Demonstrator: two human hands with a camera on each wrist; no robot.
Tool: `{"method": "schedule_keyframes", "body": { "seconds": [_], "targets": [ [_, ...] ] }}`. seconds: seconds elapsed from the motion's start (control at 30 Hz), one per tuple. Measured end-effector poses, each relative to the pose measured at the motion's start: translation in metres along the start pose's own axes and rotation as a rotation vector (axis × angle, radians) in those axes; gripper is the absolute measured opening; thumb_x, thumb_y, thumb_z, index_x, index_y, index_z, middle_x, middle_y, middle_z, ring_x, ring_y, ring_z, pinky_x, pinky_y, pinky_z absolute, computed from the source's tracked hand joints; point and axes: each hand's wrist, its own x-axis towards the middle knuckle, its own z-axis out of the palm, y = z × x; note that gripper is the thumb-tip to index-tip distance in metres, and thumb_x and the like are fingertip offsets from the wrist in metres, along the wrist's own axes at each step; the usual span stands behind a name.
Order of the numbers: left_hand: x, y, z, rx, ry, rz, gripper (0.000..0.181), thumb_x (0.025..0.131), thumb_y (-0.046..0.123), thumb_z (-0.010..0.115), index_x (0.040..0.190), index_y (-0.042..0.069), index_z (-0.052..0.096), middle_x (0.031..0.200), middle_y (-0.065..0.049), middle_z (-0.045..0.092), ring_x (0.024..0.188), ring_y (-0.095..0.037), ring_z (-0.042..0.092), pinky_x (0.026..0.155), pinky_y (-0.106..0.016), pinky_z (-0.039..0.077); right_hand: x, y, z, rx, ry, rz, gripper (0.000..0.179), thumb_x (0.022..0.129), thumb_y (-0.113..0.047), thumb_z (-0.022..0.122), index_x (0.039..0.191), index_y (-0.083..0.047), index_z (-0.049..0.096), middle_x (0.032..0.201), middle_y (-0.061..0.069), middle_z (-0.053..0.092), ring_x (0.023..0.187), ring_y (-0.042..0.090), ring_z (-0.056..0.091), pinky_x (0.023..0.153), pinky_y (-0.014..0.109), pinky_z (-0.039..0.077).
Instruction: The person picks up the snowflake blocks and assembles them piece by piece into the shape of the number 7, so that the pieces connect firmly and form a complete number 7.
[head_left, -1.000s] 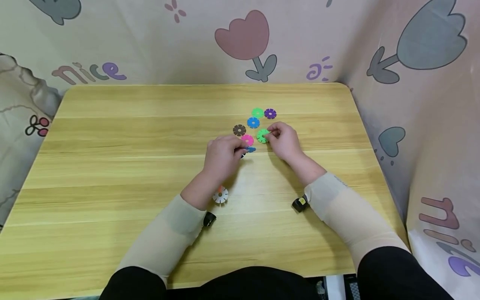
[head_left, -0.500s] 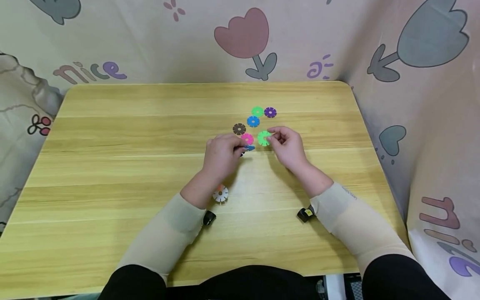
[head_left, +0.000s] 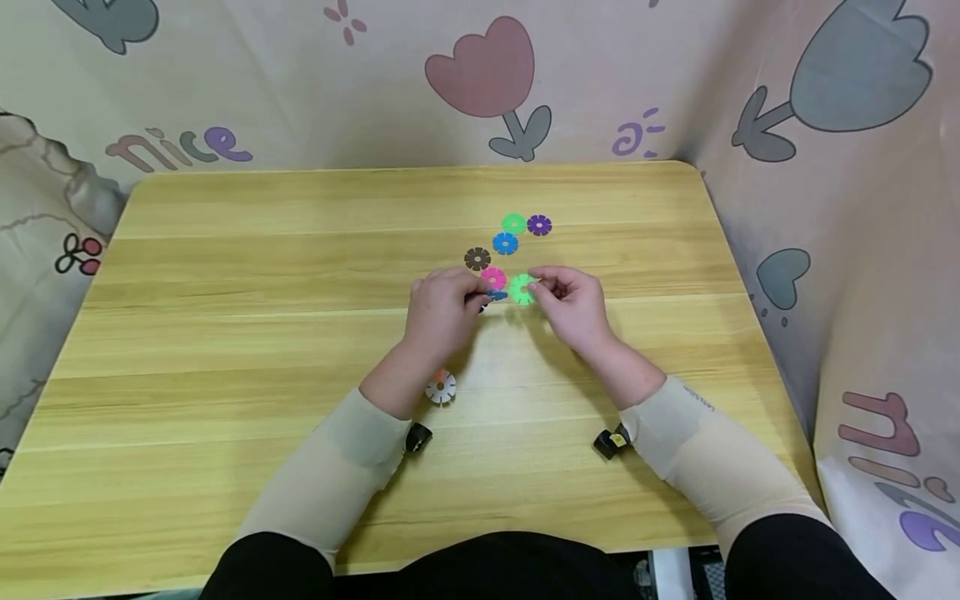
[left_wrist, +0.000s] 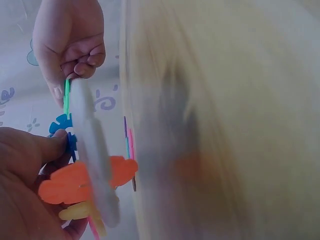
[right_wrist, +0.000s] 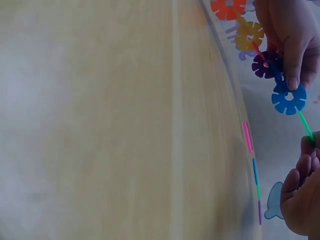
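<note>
My left hand pinches a chain of slotted plastic discs near its far end. That end is a blue disc. Purple, yellow and orange discs follow along the chain, and a white disc shows below my left wrist in the head view. My right hand pinches a loose green disc between thumb and fingers. In the right wrist view its thin edge is right at the blue disc's rim. Part of the chain is hidden under my left hand.
Beyond my hands, brown, pink, blue, green and purple discs lie flat on the wooden table. A printed cloth stands behind the table and along its sides.
My right hand has brought the green disc toward my body and slightly left, closer to the chain's blue end. My left hand has stayed almost still.
</note>
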Motion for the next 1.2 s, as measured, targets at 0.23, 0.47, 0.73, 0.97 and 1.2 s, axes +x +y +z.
{"method": "schedule_keyframes", "body": {
  "seconds": [0.23, 0.47, 0.73, 0.97, 1.2],
  "targets": [
    [0.0, 0.001, -0.001, 0.005, -0.01, -0.008, 0.009, 0.1, 0.02, 0.076, 0.104, 0.015, 0.083, 0.109, 0.001, 0.078, 0.107, -0.024, 0.067, 0.096, -0.048, 0.043, 0.0, 0.0, 0.004, 0.002, 0.049, 0.011, 0.014, 0.093, 0.009, 0.073, 0.106, 0.01, 0.077, 0.08, 0.012, 0.068, 0.065, 0.009, 0.056, 0.059, 0.017, 0.047],
    [0.0, 0.001, -0.001, 0.006, -0.007, -0.011, 0.009, 0.1, 0.021, 0.076, 0.104, 0.015, 0.083, 0.108, 0.001, 0.078, 0.107, -0.024, 0.067, 0.096, -0.047, 0.043, -0.001, -0.003, 0.007, 0.021, 0.062, 0.025, 0.013, 0.092, 0.01, 0.073, 0.105, 0.011, 0.076, 0.08, 0.012, 0.07, 0.065, 0.008, 0.058, 0.059, 0.017, 0.049],
    [0.0, 0.0, -0.001, -0.005, 0.01, -0.008, 0.01, 0.1, 0.021, 0.077, 0.104, 0.014, 0.083, 0.108, 0.0, 0.077, 0.106, -0.024, 0.067, 0.095, -0.047, 0.043, -0.001, -0.005, 0.012, 0.047, 0.058, 0.037, 0.015, 0.092, 0.009, 0.074, 0.107, 0.011, 0.075, 0.084, 0.02, 0.072, 0.066, 0.008, 0.06, 0.06, 0.017, 0.05],
    [-0.001, 0.0, 0.0, -0.016, 0.034, 0.01, 0.009, 0.099, 0.02, 0.078, 0.102, 0.013, 0.083, 0.106, 0.0, 0.077, 0.104, -0.024, 0.067, 0.094, -0.047, 0.043, -0.003, -0.005, 0.012, 0.038, 0.065, 0.06, 0.014, 0.091, 0.008, 0.076, 0.105, 0.01, 0.076, 0.087, 0.024, 0.074, 0.068, 0.008, 0.064, 0.064, 0.018, 0.054],
    [-0.002, -0.003, 0.002, -0.03, 0.07, 0.051, 0.007, 0.098, 0.017, 0.079, 0.1, 0.011, 0.083, 0.104, -0.002, 0.078, 0.102, -0.025, 0.068, 0.092, -0.047, 0.044, -0.003, -0.005, 0.012, 0.051, 0.066, 0.082, 0.014, 0.091, 0.008, 0.077, 0.104, 0.013, 0.075, 0.095, 0.029, 0.075, 0.068, 0.003, 0.065, 0.065, 0.017, 0.055]
  ]
}}
